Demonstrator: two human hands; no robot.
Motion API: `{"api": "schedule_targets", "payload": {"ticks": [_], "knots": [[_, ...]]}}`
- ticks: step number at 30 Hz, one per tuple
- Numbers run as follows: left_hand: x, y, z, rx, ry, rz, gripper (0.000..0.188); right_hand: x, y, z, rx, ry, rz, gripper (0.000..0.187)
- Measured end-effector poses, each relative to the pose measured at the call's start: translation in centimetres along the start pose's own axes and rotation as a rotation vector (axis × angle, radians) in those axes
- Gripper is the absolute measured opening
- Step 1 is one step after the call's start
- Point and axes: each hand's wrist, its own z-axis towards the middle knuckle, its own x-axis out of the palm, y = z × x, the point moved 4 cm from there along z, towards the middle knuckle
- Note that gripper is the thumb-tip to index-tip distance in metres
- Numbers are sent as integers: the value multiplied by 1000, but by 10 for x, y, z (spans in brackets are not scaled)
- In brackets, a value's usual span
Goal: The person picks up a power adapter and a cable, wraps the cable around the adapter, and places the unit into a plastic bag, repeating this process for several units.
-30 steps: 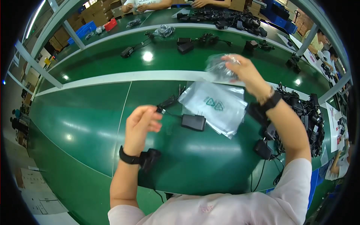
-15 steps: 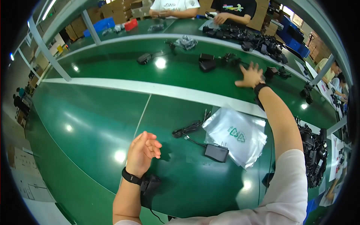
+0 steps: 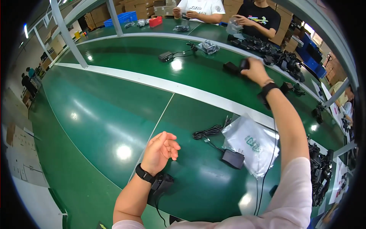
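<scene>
The right hand (image 3: 254, 70) is being stretched far out across the green bench (image 3: 114, 114), toward one o'clock, and is being closed around a small black adapter (image 3: 244, 63) at the far belt; the fingers are being wrapped over its top. A second black adapter block (image 3: 230, 68) is lying just beside it, at nine o'clock of the hand. A dark watch band is being worn on that wrist.

The left hand (image 3: 162, 150) is being held loosely open above the near bench, palm turned up and fingers curled, with nothing being gripped. A black wrist strap (image 3: 145, 174) is being worn below it, and a small black device (image 3: 162, 183) is hanging at the forearm.

At three o'clock of the left hand, a black power adapter (image 3: 233, 158) is lying on the bench, its coiled black cable (image 3: 207, 132) being trailed toward twelve o'clock. A clear plastic bag (image 3: 253, 143) is lying touching the adapter on its right side.

At two o'clock, a heap of black adapters (image 3: 282, 57) is being piled along the far belt. Farther off, at twelve o'clock, two other people (image 3: 228, 13) are being seen at work, one handling a clear bag.
</scene>
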Motion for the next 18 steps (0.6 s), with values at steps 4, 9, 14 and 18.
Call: {"api": "schedule_targets", "payload": {"ticks": [4,9,14,18], "knots": [[8,-2,-7,75,14,98,30,-142,12,-36,125,-367,180,47],[39,10,-10,85,87,206,27,-215,-23,-61,116,-382,353,43],[56,10,-21,104,42,255,23,-218,-56,-95,447,-298,810,43],[60,9,-39,138,9,323,19,-251,-25,-141,310,-314,1084,42]]}}
